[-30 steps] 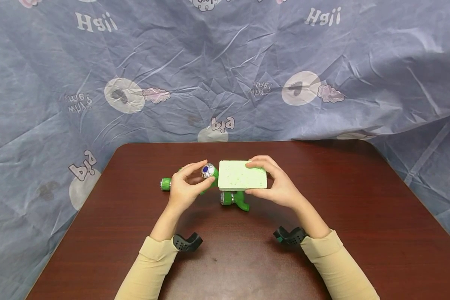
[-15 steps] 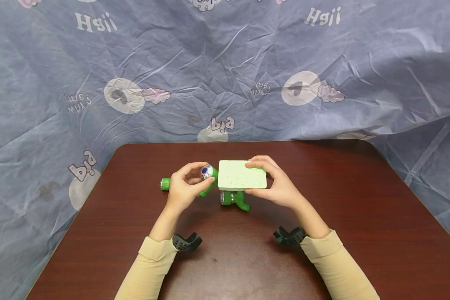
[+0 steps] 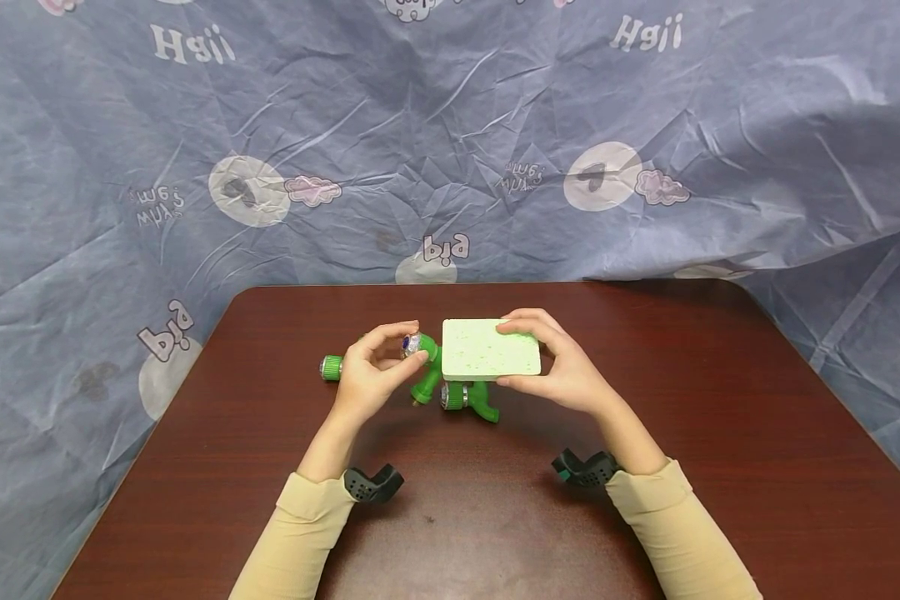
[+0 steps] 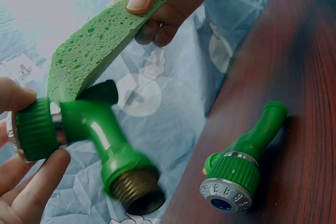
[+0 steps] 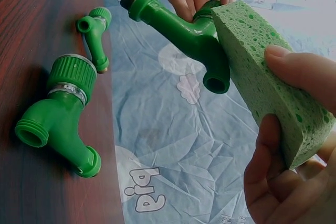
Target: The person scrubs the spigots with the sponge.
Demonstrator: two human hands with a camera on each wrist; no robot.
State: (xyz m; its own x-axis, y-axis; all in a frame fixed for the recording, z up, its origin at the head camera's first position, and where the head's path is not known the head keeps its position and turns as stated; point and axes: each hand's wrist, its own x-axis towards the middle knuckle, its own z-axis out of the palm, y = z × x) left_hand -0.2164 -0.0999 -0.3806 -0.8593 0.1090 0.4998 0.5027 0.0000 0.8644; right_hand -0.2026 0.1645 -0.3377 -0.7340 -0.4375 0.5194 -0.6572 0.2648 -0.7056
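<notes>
A green tap with a ribbed knob and a threaded brass end is held above the table. My left hand pinches it by the knob, fingers and thumb on either side. My right hand grips a pale green sponge between thumb and fingers. In the right wrist view the sponge's end lies against the tap near its knob; its porous face shows in the left wrist view. The head view hides part of the tap behind the sponge.
Two more green taps lie on the dark wooden table: one below the sponge, another left of my left hand, partly hidden by it. A patterned blue-grey cloth hangs behind the table.
The held tap has turned in my left hand, so its threaded end now shows below in the head view. My right hand and sponge have shifted slightly to the right.
</notes>
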